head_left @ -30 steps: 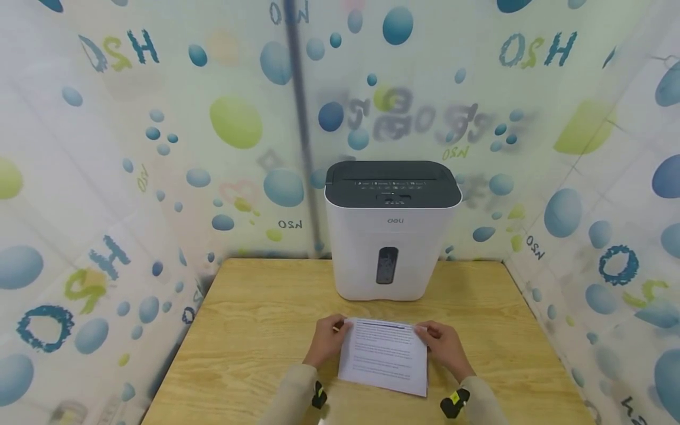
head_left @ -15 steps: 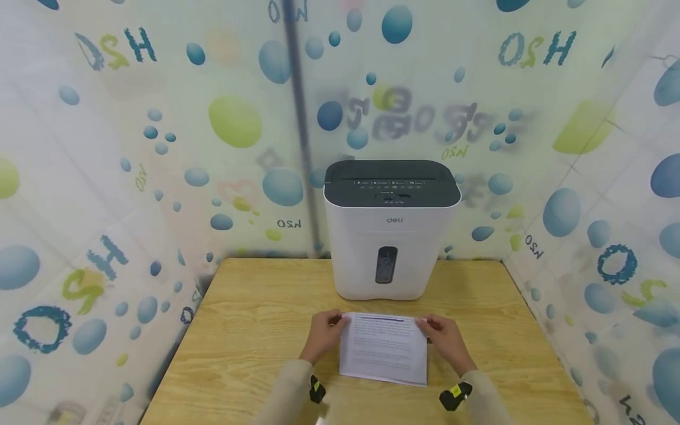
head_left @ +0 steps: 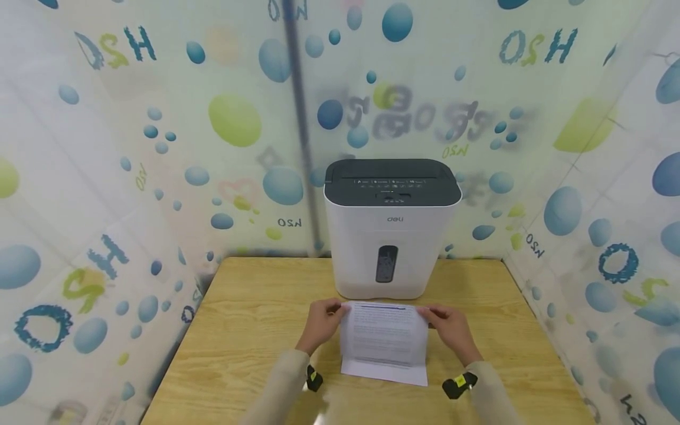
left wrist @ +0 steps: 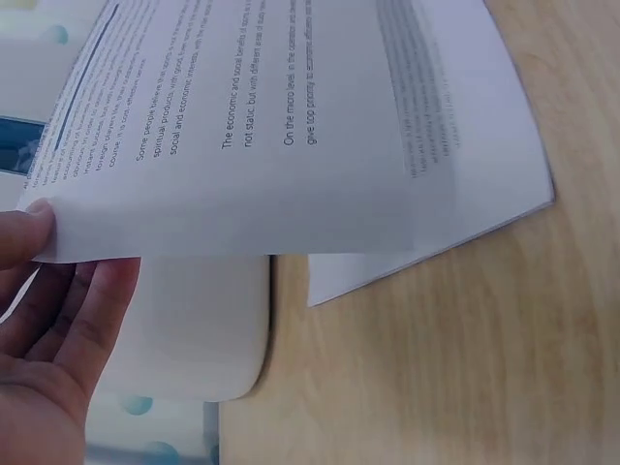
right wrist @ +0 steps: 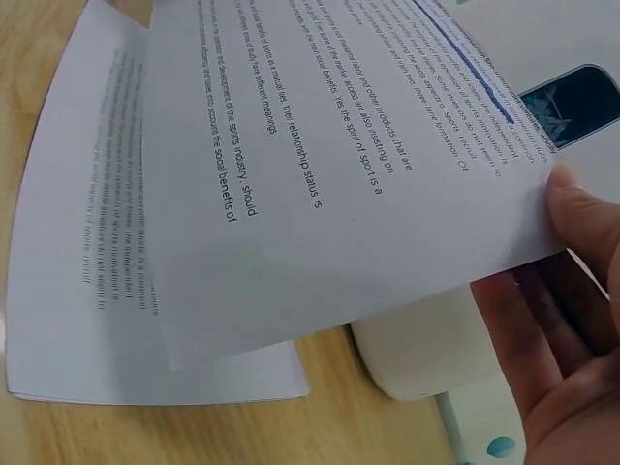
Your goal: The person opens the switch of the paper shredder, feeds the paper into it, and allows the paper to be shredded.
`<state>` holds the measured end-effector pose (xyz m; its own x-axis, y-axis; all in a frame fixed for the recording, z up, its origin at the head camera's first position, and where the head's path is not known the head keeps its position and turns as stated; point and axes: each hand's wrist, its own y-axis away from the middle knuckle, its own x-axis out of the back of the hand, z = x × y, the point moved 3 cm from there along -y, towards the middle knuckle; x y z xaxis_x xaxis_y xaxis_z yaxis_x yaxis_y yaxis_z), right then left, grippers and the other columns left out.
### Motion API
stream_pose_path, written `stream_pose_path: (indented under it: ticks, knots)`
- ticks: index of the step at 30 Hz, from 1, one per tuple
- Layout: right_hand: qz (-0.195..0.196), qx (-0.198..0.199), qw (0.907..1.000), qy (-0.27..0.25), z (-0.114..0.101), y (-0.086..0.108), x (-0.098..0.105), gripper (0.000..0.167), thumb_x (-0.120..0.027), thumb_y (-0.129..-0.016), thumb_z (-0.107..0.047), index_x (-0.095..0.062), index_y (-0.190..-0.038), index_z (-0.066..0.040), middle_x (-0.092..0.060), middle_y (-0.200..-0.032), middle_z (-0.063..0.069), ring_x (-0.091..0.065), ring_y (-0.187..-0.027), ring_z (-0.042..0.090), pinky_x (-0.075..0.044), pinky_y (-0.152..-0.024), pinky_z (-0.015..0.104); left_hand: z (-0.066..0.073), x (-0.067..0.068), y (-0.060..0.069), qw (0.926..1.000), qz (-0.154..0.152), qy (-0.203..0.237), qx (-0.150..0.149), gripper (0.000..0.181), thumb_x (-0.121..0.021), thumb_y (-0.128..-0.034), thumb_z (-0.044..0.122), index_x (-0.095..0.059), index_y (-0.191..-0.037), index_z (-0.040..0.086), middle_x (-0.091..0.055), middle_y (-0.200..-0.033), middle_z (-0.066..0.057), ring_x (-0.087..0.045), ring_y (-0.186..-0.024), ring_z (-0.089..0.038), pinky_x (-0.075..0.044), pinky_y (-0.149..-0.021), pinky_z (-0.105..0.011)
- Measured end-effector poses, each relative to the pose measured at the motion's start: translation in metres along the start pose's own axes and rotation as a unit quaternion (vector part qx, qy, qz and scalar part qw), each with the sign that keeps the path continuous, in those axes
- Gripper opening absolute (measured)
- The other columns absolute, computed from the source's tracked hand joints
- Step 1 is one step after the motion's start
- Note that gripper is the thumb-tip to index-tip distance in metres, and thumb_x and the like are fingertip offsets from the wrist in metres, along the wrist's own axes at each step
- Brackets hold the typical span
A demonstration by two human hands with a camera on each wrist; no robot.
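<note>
A printed sheet (head_left: pixel 385 330) is held up by its two far corners, above more paper (head_left: pixel 382 370) lying on the table. My left hand (head_left: pixel 323 321) pinches the left corner between thumb and fingers; my right hand (head_left: pixel 448 329) pinches the right one. In the left wrist view the left hand (left wrist: pixel 58 339) grips the edge of the raised sheet (left wrist: pixel 223 145), apart from the paper beneath (left wrist: pixel 494 145). The right wrist view has the right hand (right wrist: pixel 572 320) at the other corner of the sheet (right wrist: pixel 339 213), with the lower paper (right wrist: pixel 68 252) behind.
A white shredder (head_left: pixel 356 248) with a dark top (head_left: pixel 393 171) and a small front window (head_left: pixel 386 264) stands just beyond the sheet at the back of the wooden table (head_left: pixel 255 319). Patterned curtains (head_left: pixel 239 171) surround the table's back and sides.
Both hands have moved slightly forward, toward the shredder, with the top sheet. It has parted from the paper below, whose near strip now shows.
</note>
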<state>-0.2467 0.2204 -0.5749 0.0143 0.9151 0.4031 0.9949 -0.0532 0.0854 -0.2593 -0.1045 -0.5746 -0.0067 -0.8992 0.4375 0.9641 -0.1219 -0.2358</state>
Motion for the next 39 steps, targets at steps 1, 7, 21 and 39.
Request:
stream_pose_path:
  ticks: [1, 7, 21, 39]
  knots:
    - [0.003, 0.004, 1.0000, -0.002, -0.002, 0.000, 0.002, 0.030, -0.074, -0.096, -0.029, -0.078, -0.113, -0.005, -0.077, -0.111, 0.012, -0.071, -0.089, 0.010, -0.062, -0.086, 0.040, 0.001, 0.001, -0.001, 1.0000, 0.001, 0.003, -0.001, 0.010, -0.071, -0.0966, 0.012, -0.078, -0.092, 0.007, -0.078, -0.091, -0.008, -0.069, -0.077, -0.008, -0.057, -0.068, -0.023]
    - [0.012, 0.033, 0.9994, -0.008, -0.016, -0.004, 0.011, 0.029, -0.073, -0.096, -0.026, -0.078, -0.112, -0.002, -0.076, -0.115, 0.016, -0.072, -0.089, 0.008, -0.062, -0.081, 0.029, 0.013, 0.007, -0.012, 0.9995, 0.010, 0.017, -0.025, 0.010, -0.072, -0.0958, 0.011, -0.080, -0.095, 0.005, -0.079, -0.091, -0.010, -0.070, -0.077, -0.009, -0.058, -0.063, -0.023]
    - [0.027, 0.073, 0.9967, -0.022, -0.053, -0.016, 0.038, 0.032, -0.074, -0.096, -0.026, -0.077, -0.114, 0.000, -0.076, -0.114, 0.018, -0.072, -0.084, 0.002, -0.059, -0.075, 0.020, 0.050, 0.021, -0.038, 0.9968, 0.024, -0.003, -0.077, 0.010, -0.074, -0.0953, 0.015, -0.081, -0.094, 0.008, -0.078, -0.088, -0.008, -0.071, -0.075, -0.011, -0.057, -0.064, -0.022]
    - [0.072, 0.131, 0.9887, 0.006, -0.104, -0.024, 0.059, 0.039, -0.078, -0.091, -0.039, -0.079, -0.112, -0.006, -0.078, -0.104, 0.006, -0.068, -0.081, 0.000, -0.056, -0.074, 0.017, 0.095, 0.048, -0.063, 0.9910, 0.056, -0.032, -0.118, 0.012, -0.075, -0.0945, 0.018, -0.079, -0.089, 0.009, -0.076, -0.084, -0.005, -0.072, -0.080, -0.016, -0.059, -0.072, -0.029]
